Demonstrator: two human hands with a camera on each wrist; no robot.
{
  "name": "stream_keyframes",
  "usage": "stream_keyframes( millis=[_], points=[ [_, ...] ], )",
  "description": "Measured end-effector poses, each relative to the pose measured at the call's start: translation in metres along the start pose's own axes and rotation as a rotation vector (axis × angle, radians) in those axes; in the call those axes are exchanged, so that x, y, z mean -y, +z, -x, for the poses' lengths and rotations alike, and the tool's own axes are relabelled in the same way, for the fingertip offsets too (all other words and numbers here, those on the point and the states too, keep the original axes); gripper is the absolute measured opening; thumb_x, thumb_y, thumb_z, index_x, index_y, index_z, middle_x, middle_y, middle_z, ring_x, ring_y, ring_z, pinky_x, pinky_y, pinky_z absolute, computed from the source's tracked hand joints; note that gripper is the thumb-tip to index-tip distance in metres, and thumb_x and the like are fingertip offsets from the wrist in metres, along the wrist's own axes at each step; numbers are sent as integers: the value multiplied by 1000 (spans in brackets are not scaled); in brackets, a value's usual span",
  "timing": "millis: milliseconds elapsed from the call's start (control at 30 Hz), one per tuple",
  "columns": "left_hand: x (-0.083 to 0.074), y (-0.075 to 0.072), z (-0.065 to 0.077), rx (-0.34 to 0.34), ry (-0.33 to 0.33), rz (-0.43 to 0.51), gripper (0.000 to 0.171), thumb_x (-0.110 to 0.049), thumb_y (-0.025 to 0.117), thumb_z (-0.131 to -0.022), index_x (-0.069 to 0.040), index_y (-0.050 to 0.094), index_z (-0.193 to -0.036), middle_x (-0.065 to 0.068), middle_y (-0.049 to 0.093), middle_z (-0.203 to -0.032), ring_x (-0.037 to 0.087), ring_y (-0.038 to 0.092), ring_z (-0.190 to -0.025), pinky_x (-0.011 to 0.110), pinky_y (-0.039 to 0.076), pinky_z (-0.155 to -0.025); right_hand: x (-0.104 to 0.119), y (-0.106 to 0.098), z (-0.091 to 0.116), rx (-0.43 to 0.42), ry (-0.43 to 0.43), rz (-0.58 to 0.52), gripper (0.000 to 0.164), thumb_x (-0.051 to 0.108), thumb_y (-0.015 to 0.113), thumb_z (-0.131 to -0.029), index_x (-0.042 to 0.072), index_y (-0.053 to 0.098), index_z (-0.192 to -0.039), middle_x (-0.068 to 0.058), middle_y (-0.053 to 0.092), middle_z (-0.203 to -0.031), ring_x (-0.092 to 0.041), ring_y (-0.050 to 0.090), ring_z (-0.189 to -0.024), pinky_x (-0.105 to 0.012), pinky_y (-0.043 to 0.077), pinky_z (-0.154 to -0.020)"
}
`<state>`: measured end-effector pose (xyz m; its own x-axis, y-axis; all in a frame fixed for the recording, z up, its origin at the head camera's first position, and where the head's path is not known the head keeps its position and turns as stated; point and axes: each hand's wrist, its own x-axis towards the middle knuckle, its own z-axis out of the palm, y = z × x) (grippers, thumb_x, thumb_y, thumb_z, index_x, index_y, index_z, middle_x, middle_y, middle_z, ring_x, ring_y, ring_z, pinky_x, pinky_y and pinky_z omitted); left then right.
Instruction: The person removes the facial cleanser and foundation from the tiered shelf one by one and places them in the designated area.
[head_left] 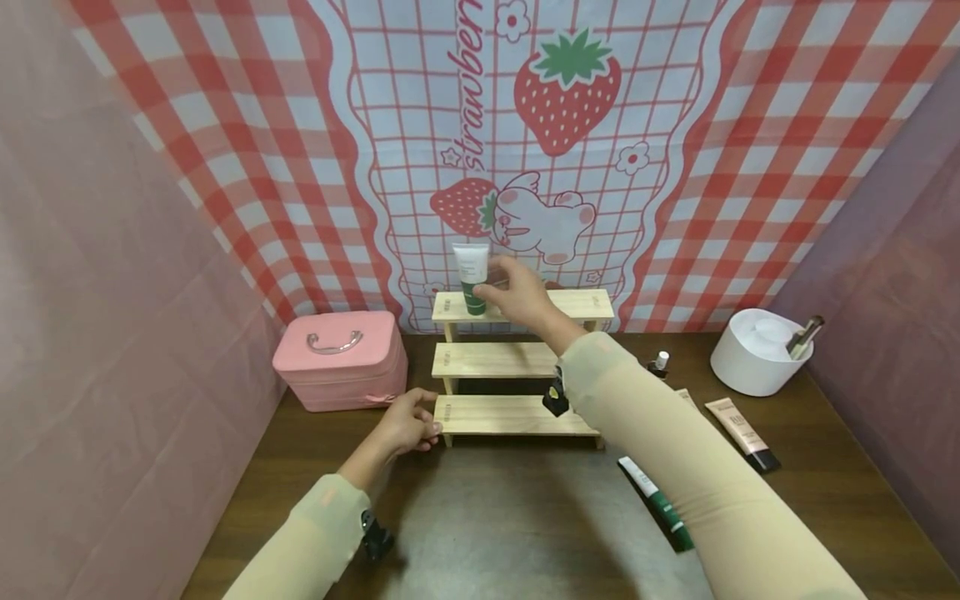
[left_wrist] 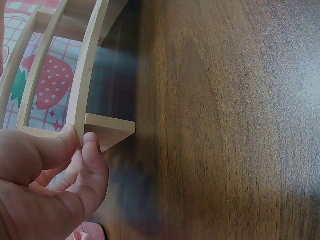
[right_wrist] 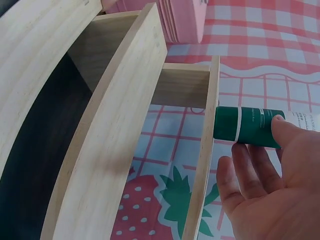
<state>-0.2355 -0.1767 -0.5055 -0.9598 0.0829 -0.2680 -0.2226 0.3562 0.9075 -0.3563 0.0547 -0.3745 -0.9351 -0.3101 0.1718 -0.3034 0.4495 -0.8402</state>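
A three-tier wooden stand [head_left: 495, 360] rises in steps at the middle of the table. On its top step, toward the left end, a white and green squeeze tube [head_left: 472, 271] stands upright on its green cap. My right hand [head_left: 522, 293] holds this tube from the right side; in the right wrist view the thumb lies along the tube [right_wrist: 250, 125] and its cap meets the top board. Down at the lowest step, my left hand [head_left: 407, 425] pinches the left end of the board, thumb on one face and fingers [left_wrist: 92, 155] on the other.
Left of the stand sits a pink case [head_left: 341, 358] with a metal handle. To the right lie a green and white tube [head_left: 656, 502] and a beige tube [head_left: 738, 429] with a black cap. A white round holder [head_left: 753, 358] with brushes stands farther back, near a small white-capped bottle [head_left: 661, 362].
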Motion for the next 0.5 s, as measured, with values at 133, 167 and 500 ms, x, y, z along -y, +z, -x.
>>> stream_keyframes(
  millis=[133,167,500],
  points=[
    [0,-1,1,4,-1,-2,53,15,66,-90,6,49,-140,14,58,-87,20,64,-64,30,58,-54,1,-3,0,19,11,16,45,31,67,-101,16,55,-141,-4,64,-132,-23,64,-118,-44,54,-103],
    [0,-1,1,6,-1,-4,54,15,66,-90,6,49,-140,14,58,-87,19,64,-65,31,58,-54,2,-4,1,22,14,17,45,31,67,-101,16,54,-141,-4,63,-132,-22,64,-118,-44,54,-103],
    [-1,-2,1,4,-3,6,53,14,66,-91,5,49,-140,14,59,-86,20,65,-65,31,59,-55,13,-50,23,52,-67,-16,40,31,69,-100,15,59,-135,-4,67,-122,-22,66,-107,-44,59,-89]
  ],
)
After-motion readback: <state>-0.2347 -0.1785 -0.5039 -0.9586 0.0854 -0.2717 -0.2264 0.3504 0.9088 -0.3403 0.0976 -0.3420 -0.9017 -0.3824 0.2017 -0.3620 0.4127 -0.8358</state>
